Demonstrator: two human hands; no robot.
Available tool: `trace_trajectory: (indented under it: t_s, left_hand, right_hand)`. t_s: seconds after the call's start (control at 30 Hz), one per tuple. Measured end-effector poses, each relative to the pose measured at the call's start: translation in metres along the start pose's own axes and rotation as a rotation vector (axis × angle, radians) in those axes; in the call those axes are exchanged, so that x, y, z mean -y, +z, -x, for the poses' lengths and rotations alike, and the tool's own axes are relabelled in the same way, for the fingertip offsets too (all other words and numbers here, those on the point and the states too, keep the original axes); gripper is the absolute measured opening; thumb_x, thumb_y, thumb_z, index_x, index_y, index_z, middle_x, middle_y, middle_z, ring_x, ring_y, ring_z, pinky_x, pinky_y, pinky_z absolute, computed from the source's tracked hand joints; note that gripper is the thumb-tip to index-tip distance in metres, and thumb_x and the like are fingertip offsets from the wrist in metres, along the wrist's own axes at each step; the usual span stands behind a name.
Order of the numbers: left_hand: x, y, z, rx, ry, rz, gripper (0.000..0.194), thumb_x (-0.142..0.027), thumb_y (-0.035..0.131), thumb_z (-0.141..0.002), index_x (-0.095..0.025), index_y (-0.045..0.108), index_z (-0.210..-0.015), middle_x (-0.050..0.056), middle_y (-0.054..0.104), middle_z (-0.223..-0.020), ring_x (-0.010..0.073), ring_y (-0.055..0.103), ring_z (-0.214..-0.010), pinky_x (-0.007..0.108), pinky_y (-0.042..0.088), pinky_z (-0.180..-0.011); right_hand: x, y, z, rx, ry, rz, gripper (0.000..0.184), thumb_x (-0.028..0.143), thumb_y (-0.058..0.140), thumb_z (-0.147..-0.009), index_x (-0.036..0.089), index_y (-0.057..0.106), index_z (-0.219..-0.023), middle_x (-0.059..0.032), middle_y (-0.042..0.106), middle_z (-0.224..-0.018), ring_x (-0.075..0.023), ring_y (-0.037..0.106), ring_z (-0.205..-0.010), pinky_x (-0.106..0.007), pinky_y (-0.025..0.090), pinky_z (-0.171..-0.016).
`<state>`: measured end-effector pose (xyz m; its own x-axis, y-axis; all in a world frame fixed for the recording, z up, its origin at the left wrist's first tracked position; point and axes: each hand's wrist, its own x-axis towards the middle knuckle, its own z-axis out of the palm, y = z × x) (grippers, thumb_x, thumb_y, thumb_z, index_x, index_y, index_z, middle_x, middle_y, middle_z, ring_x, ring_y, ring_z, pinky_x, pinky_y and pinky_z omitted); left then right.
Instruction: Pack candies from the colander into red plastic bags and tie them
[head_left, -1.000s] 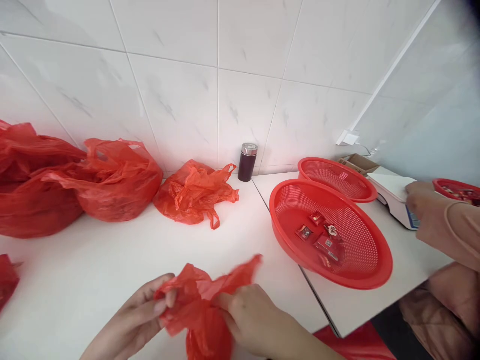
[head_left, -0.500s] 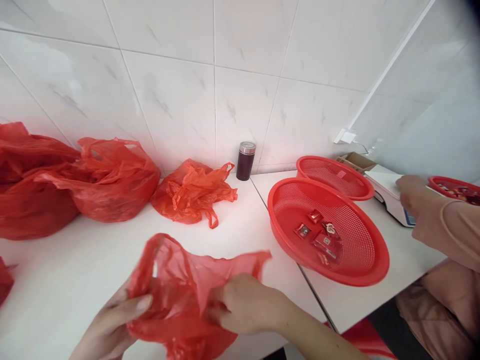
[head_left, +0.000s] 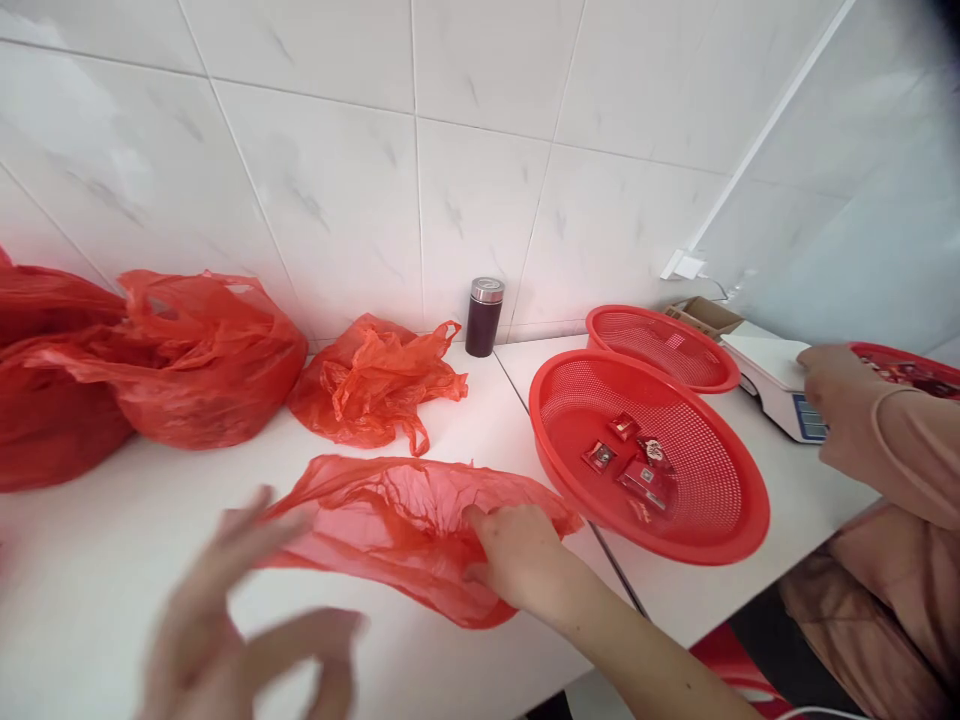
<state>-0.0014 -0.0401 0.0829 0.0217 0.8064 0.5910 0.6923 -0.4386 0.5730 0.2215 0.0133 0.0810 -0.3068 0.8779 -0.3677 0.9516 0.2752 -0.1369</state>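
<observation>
A thin red plastic bag (head_left: 360,530) lies spread on the white table in front of me, its mouth partly open. My right hand (head_left: 517,555) is at the bag's right part, fingers curled into the crumpled plastic; the fingertips are partly hidden. Off the bag's left end, nearer to me, my left hand (head_left: 240,610) is raised and blurred, with its fingers apart and nothing in them. To the right stands a red perforated basket (head_left: 547,450) with several small red wrapped packets (head_left: 645,480) in it.
Full red bags (head_left: 210,370) and a crumpled red bag (head_left: 375,385) line the wall. A dark flask (head_left: 484,318) stands behind. Beyond the basket are a second basket (head_left: 660,350) and a white scale (head_left: 772,375), with a co-worker's hand (head_left: 832,375) beside it.
The held-up bag has gone down flat onto the table. My left hand has let go of it and moved toward me. My right hand has stayed with the bag, shifting slightly right.
</observation>
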Motion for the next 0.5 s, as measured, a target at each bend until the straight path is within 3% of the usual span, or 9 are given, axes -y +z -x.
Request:
trace_trajectory:
  t_s: [0.03,0.1,0.2,0.27,0.37,0.43,0.5]
  left_hand:
    - [-0.011,0.01,0.001,0.048,0.181,-0.021,0.026,-0.024,0.061,-0.075,-0.046,0.064,-0.087,-0.021,0.033,-0.153,0.0332,0.03,-0.144,0.06,0.023,-0.119]
    - [-0.017,0.037,-0.001,0.169,0.301,-0.178,0.023,-0.022,0.057,-0.081,-0.037,0.07,-0.093,-0.007,0.03,-0.159,0.0382,0.028,-0.144,0.064,0.027,-0.114]
    - [0.009,0.076,-0.01,0.347,0.232,-0.452,0.02,-0.024,0.056,-0.085,-0.027,0.076,-0.083,0.007,0.04,-0.154,0.0455,0.027,-0.143,0.07,0.027,-0.108]
    - [0.033,0.089,-0.018,0.448,0.19,-0.603,0.024,-0.016,0.056,-0.082,-0.026,0.078,-0.086,0.012,0.048,-0.148,0.0468,0.038,-0.137,0.072,0.026,-0.106]
    - [0.058,0.084,-0.032,0.599,0.155,-0.729,0.054,0.003,0.049,-0.073,-0.027,0.074,-0.111,0.017,0.056,-0.14,0.043,0.052,-0.126,0.068,0.035,-0.1]
    - [0.063,0.073,-0.04,0.762,0.14,-0.748,0.074,0.01,0.047,-0.064,-0.027,0.066,-0.125,0.019,0.062,-0.132,0.0405,0.059,-0.118,0.059,0.047,-0.088]
    - [0.061,0.063,-0.042,0.918,0.14,-0.74,0.089,0.012,0.05,-0.054,-0.026,0.059,-0.134,0.018,0.064,-0.13,0.0391,0.064,-0.111,0.05,0.052,-0.079]
  right_hand:
    - [0.003,0.0,-0.003,0.003,-0.014,0.019,0.036,0.029,0.066,-0.081,0.014,0.066,-0.113,-0.0141,0.073,-0.085,-0.0315,0.07,-0.079,-0.034,0.047,-0.062]
    - [0.008,0.003,-0.007,0.005,-0.051,0.04,0.026,0.016,0.065,-0.078,0.013,0.068,-0.103,-0.0144,0.072,-0.085,-0.0304,0.069,-0.081,-0.034,0.047,-0.065]
    - [0.012,0.012,-0.006,0.016,-0.161,0.066,0.027,0.01,0.067,-0.072,0.014,0.07,-0.099,-0.0148,0.071,-0.096,-0.0311,0.066,-0.095,-0.035,0.049,-0.075]
    - [0.009,0.021,-0.002,0.051,-0.202,0.087,0.044,0.018,0.073,-0.071,0.019,0.067,-0.114,-0.0163,0.065,-0.116,-0.0351,0.063,-0.105,-0.043,0.048,-0.086]
    - [-0.003,0.03,0.001,0.14,-0.144,0.131,0.088,0.026,0.078,-0.068,0.026,0.041,-0.147,-0.0228,0.039,-0.148,-0.0419,0.056,-0.117,-0.052,0.043,-0.095]
    - [-0.012,0.029,0.002,0.16,-0.081,0.128,0.093,0.025,0.076,-0.07,0.023,0.032,-0.152,-0.0265,0.033,-0.151,-0.0419,0.054,-0.121,-0.05,0.042,-0.096]
    - [-0.021,0.023,0.001,0.12,-0.037,0.099,0.086,0.026,0.076,-0.069,0.018,0.042,-0.147,-0.0262,0.043,-0.144,-0.0406,0.055,-0.119,-0.049,0.042,-0.096]
